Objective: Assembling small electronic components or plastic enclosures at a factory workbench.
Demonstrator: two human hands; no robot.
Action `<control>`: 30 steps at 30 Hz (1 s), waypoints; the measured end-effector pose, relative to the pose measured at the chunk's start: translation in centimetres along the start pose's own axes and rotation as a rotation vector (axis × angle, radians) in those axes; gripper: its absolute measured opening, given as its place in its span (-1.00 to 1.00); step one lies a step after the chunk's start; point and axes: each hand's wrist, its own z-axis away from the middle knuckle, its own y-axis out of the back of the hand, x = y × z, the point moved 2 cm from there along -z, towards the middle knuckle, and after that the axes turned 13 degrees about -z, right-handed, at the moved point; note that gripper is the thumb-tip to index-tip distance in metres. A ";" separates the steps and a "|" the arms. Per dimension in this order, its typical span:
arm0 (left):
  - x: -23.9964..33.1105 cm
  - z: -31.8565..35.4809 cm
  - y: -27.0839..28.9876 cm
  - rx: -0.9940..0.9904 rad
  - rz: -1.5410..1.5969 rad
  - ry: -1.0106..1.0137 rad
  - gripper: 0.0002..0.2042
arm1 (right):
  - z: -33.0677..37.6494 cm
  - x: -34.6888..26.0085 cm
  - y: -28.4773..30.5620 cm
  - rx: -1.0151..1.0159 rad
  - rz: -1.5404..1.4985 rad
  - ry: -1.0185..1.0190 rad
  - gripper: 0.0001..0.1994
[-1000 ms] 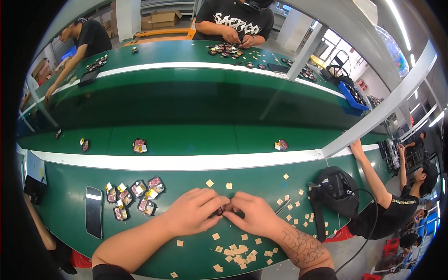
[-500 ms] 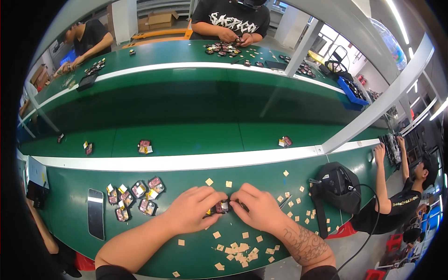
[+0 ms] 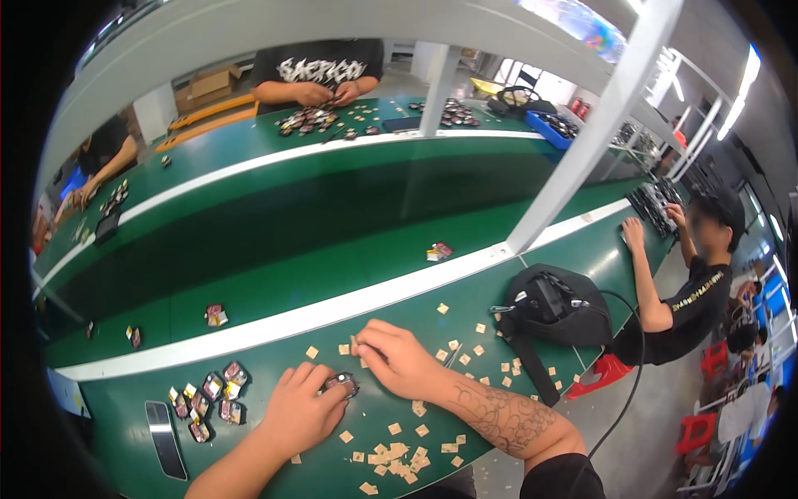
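Note:
A small dark electronic module (image 3: 342, 384), rounded in shape, sits under the fingers of my left hand (image 3: 306, 407), which are closed around it on the green table. Just up and to the right, my right hand (image 3: 391, 356) pinches a small tan piece (image 3: 355, 344) between thumb and fingertips, apart from the module. Small tan square pads (image 3: 312, 353) lie beyond both hands. A loose pile of such pads (image 3: 399, 457) is on the near side. To the left lies a cluster of several open modules (image 3: 213, 387) with red and yellow parts inside.
A phone (image 3: 166, 441) lies at the left. Tweezers (image 3: 454, 356) rest right of my right hand, with a black bag (image 3: 559, 306) and its cable beyond. A white rail (image 3: 274, 318) separates the table from a green belt bearing several modules. Other people work across and at the right.
The view has swung to the right and tilted. My right hand has drawn away from the module and now pinches a small tan piece; my left hand keeps the module.

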 end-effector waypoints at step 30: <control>0.4 -32.0 -13.0 -0.043 0.043 -0.115 -0.49 | -1.6 3.3 1.1 0.174 0.430 0.615 -0.72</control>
